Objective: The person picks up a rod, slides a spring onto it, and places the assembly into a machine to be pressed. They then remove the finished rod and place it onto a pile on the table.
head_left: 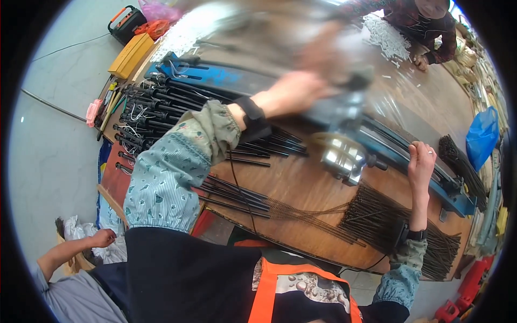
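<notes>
My left hand (299, 92) reaches across the workbench beside a shiny metal machine head (344, 156) on a long blue rail (237, 81). Its fingers are smeared by motion, so what they touch cannot be made out. My right hand (421, 161) is at the rail's right part, fingers curled in at its edge; anything inside them is hidden. Below it lies a pile of long, thin, dark coil springs (371, 215). Several black tubes with white wires (167, 102) lie in rows by my left sleeve. A few loose springs (301, 212) stretch toward other black tubes (237, 196).
Across the bench a co-worker (431, 27) sits by a heap of small white pieces (385, 37); a blurred arm reaches in there. Another person's hand (103, 238) shows at lower left. A yellow box (131, 55) and a blue bag (482, 137) flank the bench.
</notes>
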